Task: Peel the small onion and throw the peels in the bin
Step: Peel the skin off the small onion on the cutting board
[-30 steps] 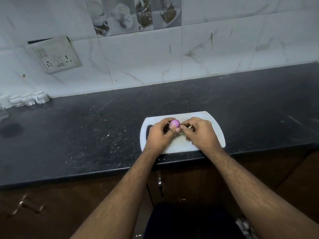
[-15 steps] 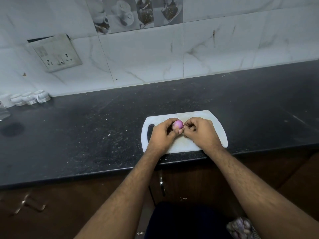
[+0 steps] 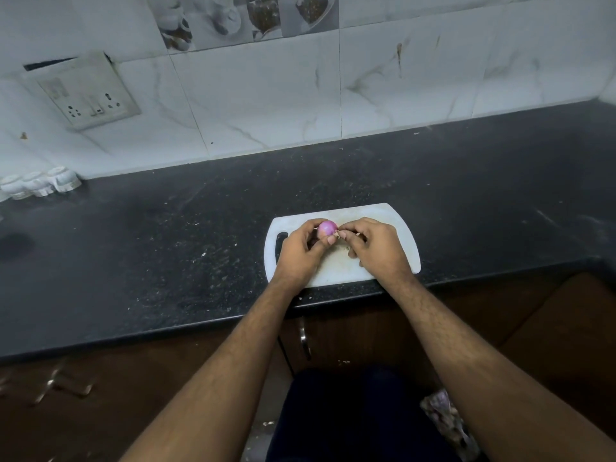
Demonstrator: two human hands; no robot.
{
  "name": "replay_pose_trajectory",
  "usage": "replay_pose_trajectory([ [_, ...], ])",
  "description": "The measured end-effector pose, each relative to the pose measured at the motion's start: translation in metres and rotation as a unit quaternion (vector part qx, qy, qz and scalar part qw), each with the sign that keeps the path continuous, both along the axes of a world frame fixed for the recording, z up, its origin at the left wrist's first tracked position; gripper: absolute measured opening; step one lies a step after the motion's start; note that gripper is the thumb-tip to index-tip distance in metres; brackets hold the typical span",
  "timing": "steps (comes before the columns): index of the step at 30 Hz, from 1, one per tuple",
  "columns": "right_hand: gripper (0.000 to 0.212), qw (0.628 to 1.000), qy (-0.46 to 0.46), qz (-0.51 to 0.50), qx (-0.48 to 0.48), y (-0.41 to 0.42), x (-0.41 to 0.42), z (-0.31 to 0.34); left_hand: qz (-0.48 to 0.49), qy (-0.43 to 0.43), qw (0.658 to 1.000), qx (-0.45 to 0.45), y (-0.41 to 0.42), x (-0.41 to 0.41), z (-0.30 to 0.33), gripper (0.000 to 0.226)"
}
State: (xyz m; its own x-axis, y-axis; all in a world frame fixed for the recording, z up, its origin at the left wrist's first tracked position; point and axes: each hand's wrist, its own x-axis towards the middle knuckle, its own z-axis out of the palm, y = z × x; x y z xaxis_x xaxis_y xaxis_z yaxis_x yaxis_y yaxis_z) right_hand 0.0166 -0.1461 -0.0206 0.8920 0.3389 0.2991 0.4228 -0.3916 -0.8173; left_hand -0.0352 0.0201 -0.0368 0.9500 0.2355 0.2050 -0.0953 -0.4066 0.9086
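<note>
Over on the left, some small white cups [image 3: 40,185] sit against the wall on the dark counter [image 3: 166,248]. The white cutting board [image 3: 393,228] lies near the front edge. Above it, the left hand [image 3: 300,251] is wrapped around the small purple onion [image 3: 327,227], and the right hand [image 3: 380,246] has its fingertips pinched on a bit of peel beside it.

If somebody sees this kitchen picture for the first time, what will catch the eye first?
Most striking is the small pink onion, held in the left hand over the white cutting board at the counter's front edge. The right hand pinches at its side. Next, the crooked socket panel on the wall tiles, upper left.
</note>
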Motion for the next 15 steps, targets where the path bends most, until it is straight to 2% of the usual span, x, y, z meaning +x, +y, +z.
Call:
replay_pose_trajectory([
  [10,0.018,0.997,-0.055,-0.001,-0.060,-0.0003,0.0010,-0.0042,-0.022,0.000,0.999,0.030,-0.0008,-0.0027,0.0060,0.033],
  [15,0.018,0.991,-0.104,0.005,-0.087,-0.0005,0.0021,-0.0083,-0.044,0.029,0.997,0.061,0.0050,-0.0007,0.0042,0.036],
])
